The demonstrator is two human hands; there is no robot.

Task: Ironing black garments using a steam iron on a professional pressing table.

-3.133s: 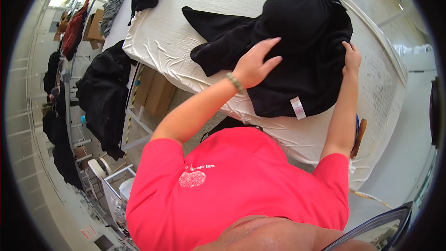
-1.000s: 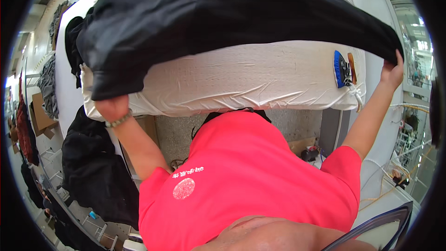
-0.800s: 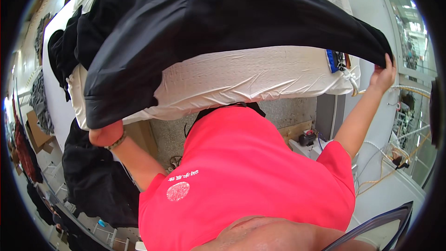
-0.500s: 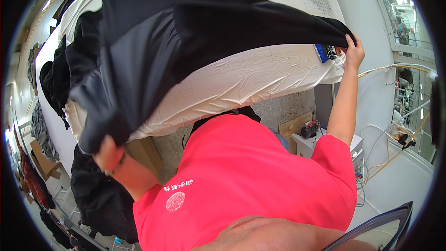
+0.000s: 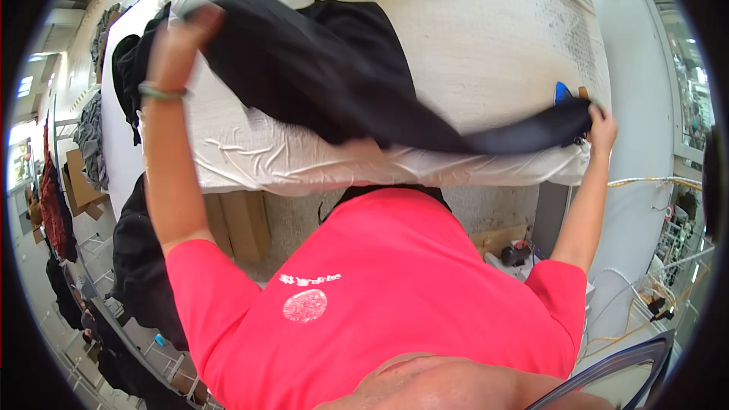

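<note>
Far left: one red garment (image 5: 55, 209), hanging. Near it one grey pile (image 5: 93, 144), number of pieces unclear, and one open carton (image 5: 79, 181), inside too small to make out. Closer in, one black heap (image 5: 140, 269), partly hidden by the person's left arm; pieces cannot be counted. On the left end of the white-covered bench (image 5: 486, 49), a black bundle (image 5: 130, 76), partly behind the left hand's wrist.

Two hands, one black garment (image 5: 304, 68) stretched between them over the bench. Left hand (image 5: 199, 26): raised, fingers closed on the garment's left end, detail lost to motion blur. One bracelet (image 5: 163, 93) on that wrist. Garment: middle sagging toward the near edge, outline smeared.

Below the bench, one brown box (image 5: 244, 224), top hidden, contents not visible.

Right: one blue iron (image 5: 562, 93), lower part behind the garment. Right hand (image 5: 601, 129): fingers pinched shut on the garment's narrow right end. Below, one dark motor (image 5: 516, 255), small.
</note>
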